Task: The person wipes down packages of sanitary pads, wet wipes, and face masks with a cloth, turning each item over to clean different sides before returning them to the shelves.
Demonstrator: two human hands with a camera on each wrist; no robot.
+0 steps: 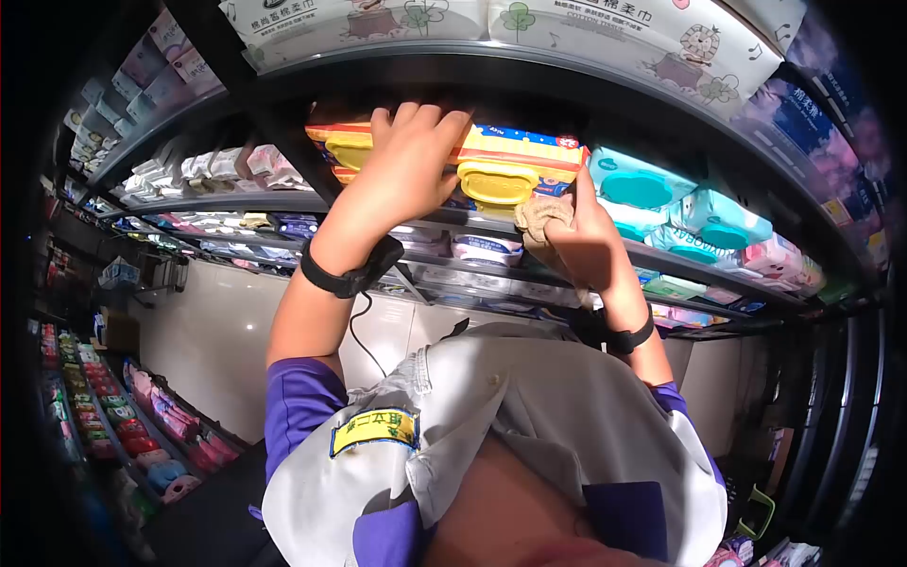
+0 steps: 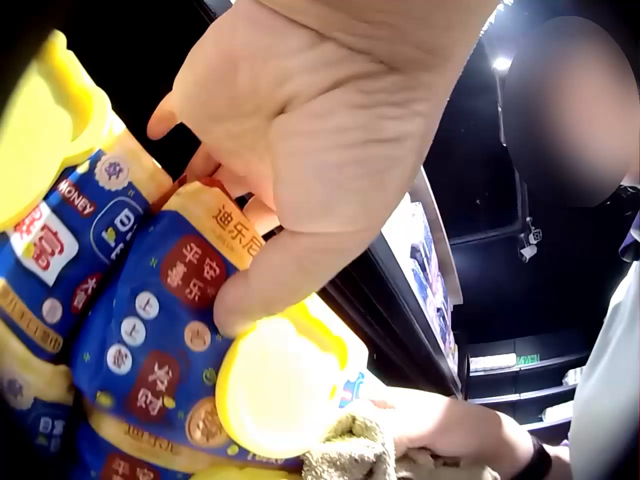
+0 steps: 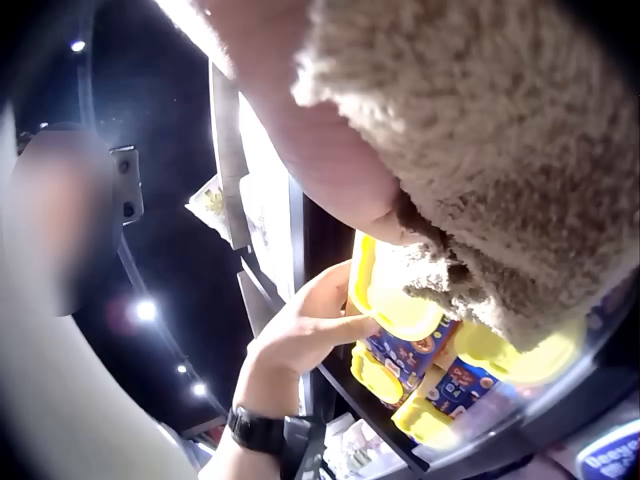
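Observation:
My left hand (image 1: 408, 165) grips the top of a blue wet wipes pack (image 2: 150, 310) with a yellow lid (image 2: 280, 385). Its thumb lies on the pack's front in the left wrist view, with the fingers over the top edge and partly hidden behind. At the right end of the same shelf, my right hand (image 1: 590, 236) holds a beige cloth (image 1: 545, 219) bunched in front of the packs. That cloth (image 3: 490, 170) fills much of the right wrist view and hides most of the fingers. More packs with yellow lids (image 3: 375, 375) sit stacked below the gripped one.
Teal-lidded wipes packs (image 1: 642, 189) stand right of the blue ones. A dark shelf edge (image 1: 491, 61) with large white tissue packs (image 1: 614, 38) runs overhead. A black upright (image 1: 274, 123) is on the left. Behind, a pale tiled floor (image 1: 217, 331) leads to other shelves (image 1: 132, 416).

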